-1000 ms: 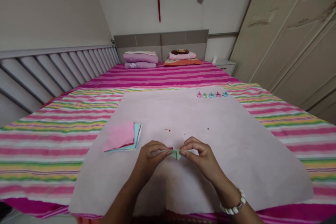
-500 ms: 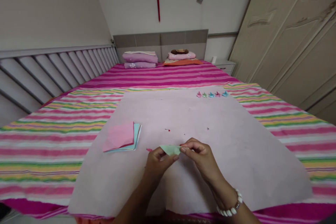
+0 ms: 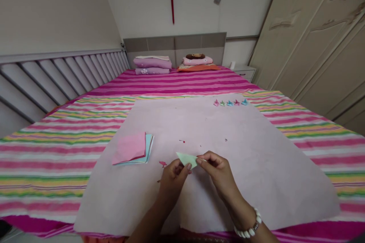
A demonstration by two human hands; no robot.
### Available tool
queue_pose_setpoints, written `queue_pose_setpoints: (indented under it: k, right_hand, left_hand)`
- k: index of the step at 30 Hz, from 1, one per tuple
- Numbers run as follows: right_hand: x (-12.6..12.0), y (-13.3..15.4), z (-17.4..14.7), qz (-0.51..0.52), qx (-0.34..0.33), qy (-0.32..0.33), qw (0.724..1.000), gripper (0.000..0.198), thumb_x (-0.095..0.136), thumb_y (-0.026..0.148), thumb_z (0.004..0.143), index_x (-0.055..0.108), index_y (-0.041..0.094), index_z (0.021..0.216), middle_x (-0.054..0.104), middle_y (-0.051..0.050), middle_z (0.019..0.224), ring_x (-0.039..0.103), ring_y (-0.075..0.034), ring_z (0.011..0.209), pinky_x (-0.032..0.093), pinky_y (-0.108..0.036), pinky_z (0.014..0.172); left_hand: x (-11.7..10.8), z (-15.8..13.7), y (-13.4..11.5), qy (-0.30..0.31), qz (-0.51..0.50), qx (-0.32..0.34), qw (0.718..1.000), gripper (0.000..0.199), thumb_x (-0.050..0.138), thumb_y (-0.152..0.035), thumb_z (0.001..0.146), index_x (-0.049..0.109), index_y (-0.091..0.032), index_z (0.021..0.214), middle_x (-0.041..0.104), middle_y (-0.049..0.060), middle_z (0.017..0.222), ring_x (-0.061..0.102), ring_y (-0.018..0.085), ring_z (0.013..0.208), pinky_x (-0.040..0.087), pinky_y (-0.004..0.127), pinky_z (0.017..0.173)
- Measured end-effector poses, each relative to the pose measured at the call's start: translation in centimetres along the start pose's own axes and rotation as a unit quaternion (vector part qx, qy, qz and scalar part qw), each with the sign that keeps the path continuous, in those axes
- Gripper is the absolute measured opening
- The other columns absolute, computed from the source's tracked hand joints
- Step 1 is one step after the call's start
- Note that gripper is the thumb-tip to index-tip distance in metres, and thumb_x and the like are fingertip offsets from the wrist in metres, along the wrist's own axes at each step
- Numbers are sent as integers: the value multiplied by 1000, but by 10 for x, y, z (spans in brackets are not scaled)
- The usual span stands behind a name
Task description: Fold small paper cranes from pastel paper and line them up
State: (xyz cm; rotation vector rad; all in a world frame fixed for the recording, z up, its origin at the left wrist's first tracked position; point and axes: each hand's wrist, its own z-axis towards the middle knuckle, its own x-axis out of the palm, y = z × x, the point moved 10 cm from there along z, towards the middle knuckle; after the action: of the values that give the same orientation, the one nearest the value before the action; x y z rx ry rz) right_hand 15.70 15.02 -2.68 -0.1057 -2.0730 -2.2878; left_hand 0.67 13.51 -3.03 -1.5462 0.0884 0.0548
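A small folded piece of pale green paper (image 3: 186, 158) is held up over the white sheet, roughly triangular with its point to the left. My left hand (image 3: 174, 172) pinches its lower edge, thumb in front. At the paper's right corner, my right hand (image 3: 215, 165) grips it between thumb and fingers; a white bead bracelet (image 3: 248, 228) circles that wrist. Left of my hands lies a stack of square paper (image 3: 131, 147), pink on top with light blue beneath. Several small folded paper figures (image 3: 229, 103) in pink, green and blue stand in a row at the sheet's far right.
The large white sheet (image 3: 256, 182) covers the middle of a striped bedspread (image 3: 57, 152) and carries small red and dark marks. Folded bedding (image 3: 152, 63) sits by the headboard (image 3: 159, 43). A slatted rail (image 3: 65, 70) runs along the left, a wardrobe (image 3: 316, 45) along the right.
The green paper has tilted, its left point now higher. My left hand has shifted slightly down along its lower edge, while my right hand keeps its pinch nearly in place.
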Motion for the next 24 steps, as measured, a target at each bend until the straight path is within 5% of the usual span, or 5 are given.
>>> queue_pose_setpoints:
  k: [6, 10, 15, 19, 24]
  right_hand:
    - [9, 3, -2, 55, 32, 54, 996, 24, 69, 40, 74, 69, 17, 69, 64, -2, 66, 54, -16, 67, 40, -29, 66]
    - [17, 2, -2, 140, 78, 91, 983, 35, 59, 49, 81, 73, 16, 81, 68, -6, 78, 57, -18, 74, 42, -31, 71]
    - [44, -1, -16, 164, 135, 213, 954, 30, 63, 43, 80, 72, 18, 93, 67, -5, 75, 59, -18, 65, 44, -33, 64]
    - [48, -2, -17, 152, 138, 224, 953, 22, 72, 36, 73, 70, 17, 82, 66, -3, 69, 58, -16, 61, 43, -30, 61]
    - [38, -6, -10, 112, 138, 166, 970, 28, 75, 40, 68, 66, 14, 64, 56, 2, 52, 46, -8, 48, 33, -22, 49]
  left_hand:
    - [1, 1, 3, 40, -27, -13, 999, 24, 58, -39, 80, 63, -16, 74, 62, 0, 66, 57, 15, 67, 43, 26, 67]
    - [13, -4, -2, 135, -62, -22, 989, 22, 59, -36, 80, 64, -15, 74, 60, 0, 67, 52, 13, 63, 41, 23, 62]
    - [28, -15, -6, 236, -59, -39, 969, 21, 59, -34, 80, 64, -14, 77, 58, 0, 68, 49, 11, 60, 38, 21, 57]
    - [27, -13, 2, 235, -35, -48, 970, 22, 59, -34, 80, 62, -14, 74, 57, -1, 65, 46, 10, 58, 36, 21, 56]
    - [14, -3, 9, 155, -48, -48, 986, 26, 63, -36, 76, 54, -15, 61, 48, -5, 56, 40, 9, 54, 32, 21, 53]
